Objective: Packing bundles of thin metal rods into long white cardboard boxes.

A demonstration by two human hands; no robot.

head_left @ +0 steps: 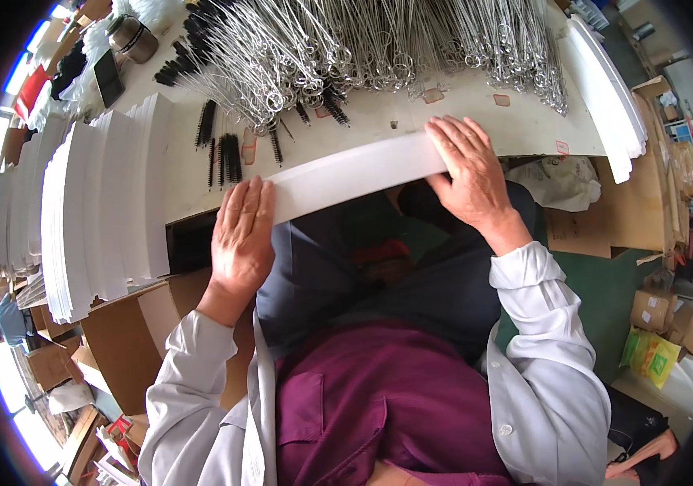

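A long white cardboard box (355,174), narrow and flat-looking, spans the space between my hands at the table's front edge, above my lap. My left hand (243,235) grips its left end, fingers together on top and thumb hidden. At the right end, my right hand (472,174) has its fingers over the far edge and its thumb at the near edge. Beyond the box lies a big heap of wire-handled brushes (306,65) with looped ends. A few black bristle heads (230,158) rest on the table nearer my left hand.
Stacks of long white boxes (104,202) stand at the table's left, and more white strips (605,89) lie at its right edge. A metal flask (132,39) and a dark phone (108,78) sit far left. An open brown carton (614,211) stands at right.
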